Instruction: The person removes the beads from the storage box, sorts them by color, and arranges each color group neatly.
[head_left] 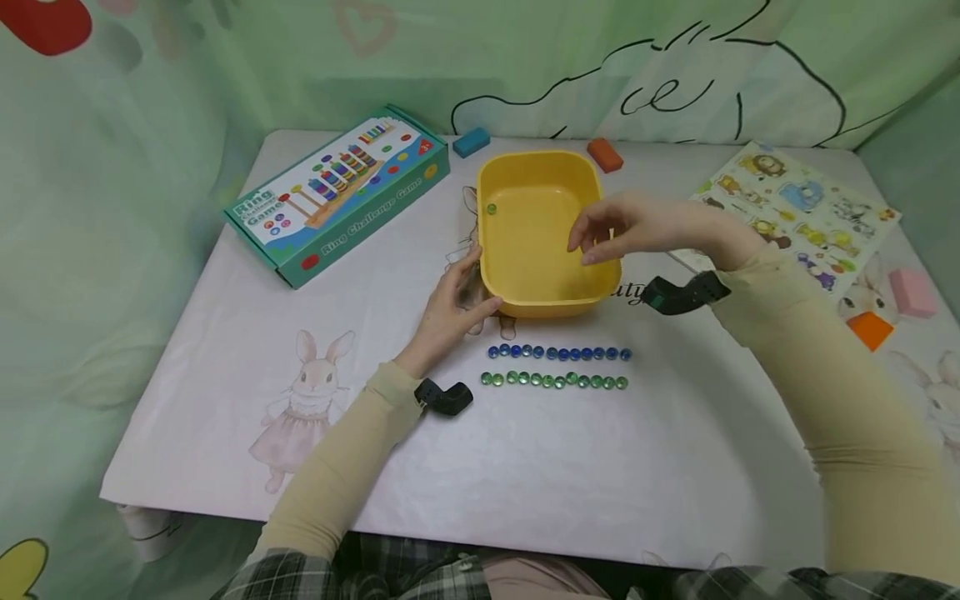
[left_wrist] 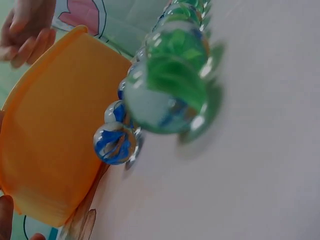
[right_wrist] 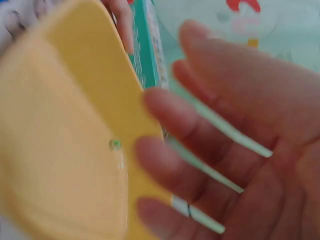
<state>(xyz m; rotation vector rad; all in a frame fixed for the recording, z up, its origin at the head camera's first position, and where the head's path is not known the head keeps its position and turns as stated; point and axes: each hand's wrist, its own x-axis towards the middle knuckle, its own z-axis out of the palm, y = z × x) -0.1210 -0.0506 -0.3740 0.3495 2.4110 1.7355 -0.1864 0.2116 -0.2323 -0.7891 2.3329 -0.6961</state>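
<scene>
Twelve blue marbles [head_left: 558,353], thirteen green marbles [head_left: 553,381]

Head view looks down over the table; both wrist views sit close, sharing the yellow tub [head_left: 551,292].

Bright, even light, soft shadows; head view sharp w/ edge distortion, wrist views blurred.

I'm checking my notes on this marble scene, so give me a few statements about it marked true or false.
1. One green marble lies in the yellow tub. True.
2. The blue row lies nearer the tub than the green row. True.
3. The right hand grips a marble. False: its fingers are spread and hold nothing, hovering over the tub.
4. The left hand rests on the game box. False: it touches the tub's near left corner.
5. The tub lies upside down. False: it stands open side up.
</scene>
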